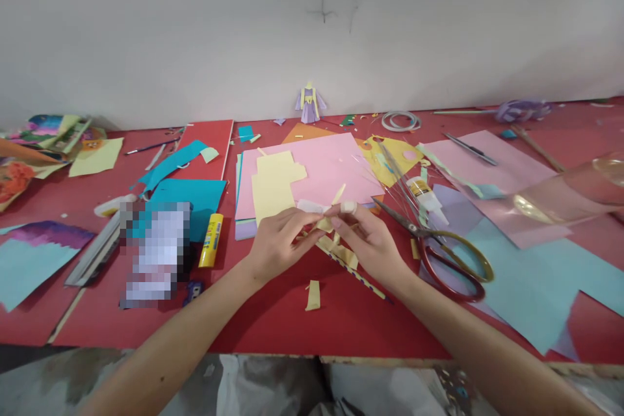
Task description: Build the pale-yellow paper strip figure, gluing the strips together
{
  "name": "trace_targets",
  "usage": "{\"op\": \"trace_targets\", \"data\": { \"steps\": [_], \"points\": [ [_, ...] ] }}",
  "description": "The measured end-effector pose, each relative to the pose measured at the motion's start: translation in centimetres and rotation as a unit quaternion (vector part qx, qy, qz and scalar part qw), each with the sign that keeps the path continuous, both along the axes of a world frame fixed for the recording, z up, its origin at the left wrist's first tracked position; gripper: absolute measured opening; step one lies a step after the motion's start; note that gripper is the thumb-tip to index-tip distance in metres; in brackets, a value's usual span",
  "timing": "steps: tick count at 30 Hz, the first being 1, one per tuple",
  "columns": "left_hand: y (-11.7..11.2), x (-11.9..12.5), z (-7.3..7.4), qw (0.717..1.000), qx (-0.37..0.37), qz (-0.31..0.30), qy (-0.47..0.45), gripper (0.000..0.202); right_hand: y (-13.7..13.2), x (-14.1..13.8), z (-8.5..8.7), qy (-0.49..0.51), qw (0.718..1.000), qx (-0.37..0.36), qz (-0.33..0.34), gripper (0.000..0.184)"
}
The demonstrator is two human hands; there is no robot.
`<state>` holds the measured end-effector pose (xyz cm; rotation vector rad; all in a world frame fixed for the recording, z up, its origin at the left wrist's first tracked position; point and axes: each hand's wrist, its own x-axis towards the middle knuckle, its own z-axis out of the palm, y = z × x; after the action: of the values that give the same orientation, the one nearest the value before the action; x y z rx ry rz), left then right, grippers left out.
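Above the middle of the red tabletop, my left hand [279,240] and my right hand [373,240] meet fingertip to fingertip. Between them they pinch a small piece of pale yellow paper [325,223], partly covered by the fingers. Something white wraps one finger of the right hand. A thin yellow strip and a whitish piece show just beyond the fingertips. Under the hands lie yellow paper scraps [347,256] and a dotted pencil [358,275]. Nearer to me is a loose yellow scrap [313,296]. Cut yellow paper [273,183] rests on pink sheets [331,162] behind.
Scissors [441,260] with red and yellow handles lie right, beside a white glue bottle [426,197]. A yellow glue stick [211,240] and a pixelated phone [158,253] are left. A paper dress figure [310,104] stands by the wall. A clear bottle [575,188] lies far right.
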<state>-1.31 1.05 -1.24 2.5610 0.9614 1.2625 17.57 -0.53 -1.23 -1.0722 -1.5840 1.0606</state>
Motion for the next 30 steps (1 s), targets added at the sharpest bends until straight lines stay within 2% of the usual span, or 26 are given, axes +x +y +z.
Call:
{"op": "trace_targets", "data": {
  "steps": [4,8,12,16,23,27,30],
  "points": [
    [-0.1,0.1,0.1,1.0,-0.02,0.006,-0.019,0.013,-0.1,-0.4,0.3,0.044,0.999,-0.031,-0.006,0.016],
    [-0.6,0.5,0.4,0.994,-0.092,0.02,-0.054,0.01,-0.3,-0.5,0.4,0.053,0.998,-0.032,-0.017,0.019],
    [-1.6,1.5,0.8,0.977,-0.174,0.065,-0.107,0.011,-0.4,-0.4,0.3,0.046,0.998,-0.038,-0.033,0.024],
    [-3.1,2.1,1.6,0.961,-0.215,0.104,-0.143,0.013,-1.0,-0.6,0.4,0.028,0.999,-0.019,-0.038,0.025],
    [-5.0,2.5,2.9,0.927,-0.288,0.121,-0.205,0.013,-2.5,-0.2,0.6,0.016,0.997,-0.045,0.061,0.024],
    [-5.8,3.0,2.8,0.895,-0.35,0.111,-0.255,0.014,-2.3,1.1,0.7,-0.016,0.99,-0.037,0.132,0.021],
    [-6.3,3.3,2.4,0.866,-0.387,0.121,-0.291,0.016,-2.1,1.9,0.6,-0.024,0.98,-0.03,0.195,0.025]
  ]
}}
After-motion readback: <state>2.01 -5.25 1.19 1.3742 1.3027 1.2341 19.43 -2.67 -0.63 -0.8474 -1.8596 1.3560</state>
